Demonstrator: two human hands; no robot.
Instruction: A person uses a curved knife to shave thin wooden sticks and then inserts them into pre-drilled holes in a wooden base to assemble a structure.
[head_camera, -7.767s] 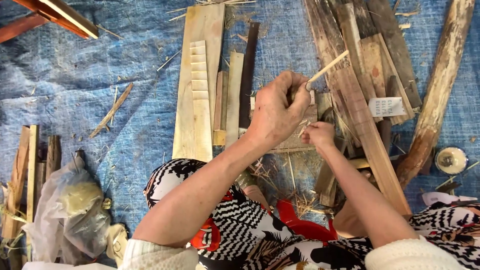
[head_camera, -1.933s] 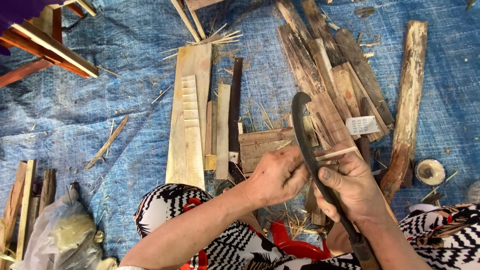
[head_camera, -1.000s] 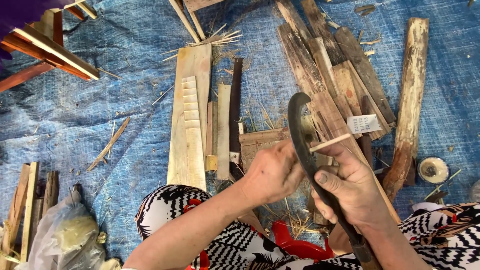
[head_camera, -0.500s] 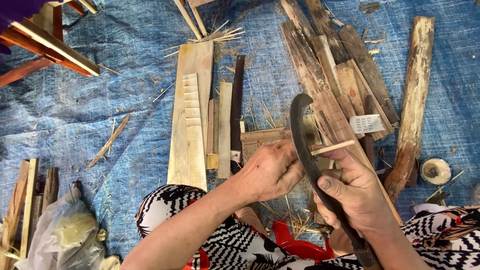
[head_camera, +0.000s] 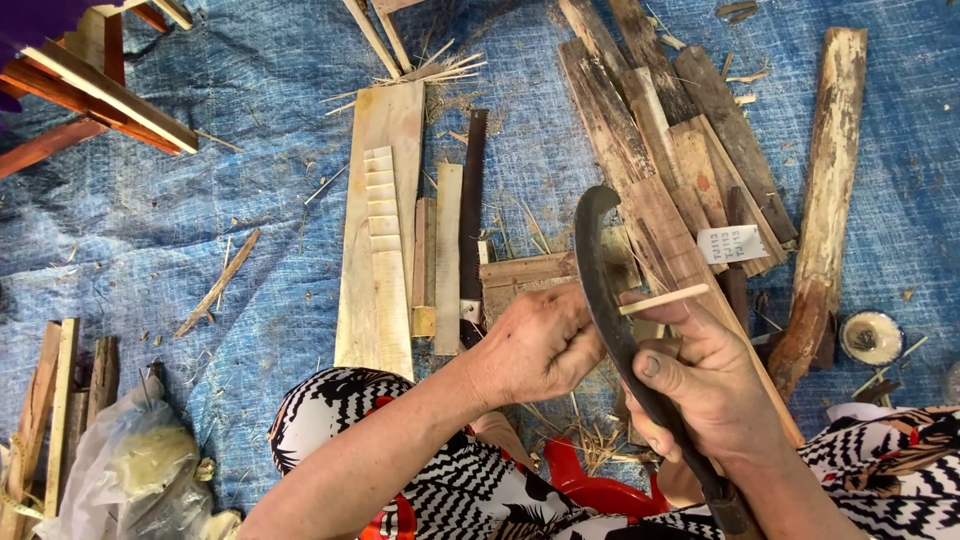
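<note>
The right hand grips a dark curved knife; the left hand pinches a thin stick against its blade. A small white label lies on planks beyond, on the blue tarp.

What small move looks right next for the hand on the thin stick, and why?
Probably drawing the thin stick back along the curved blade. The left hand pinches its near end, the stick lies across the edge, and the right hand grips the knife steady with a finger under the stick.
</note>
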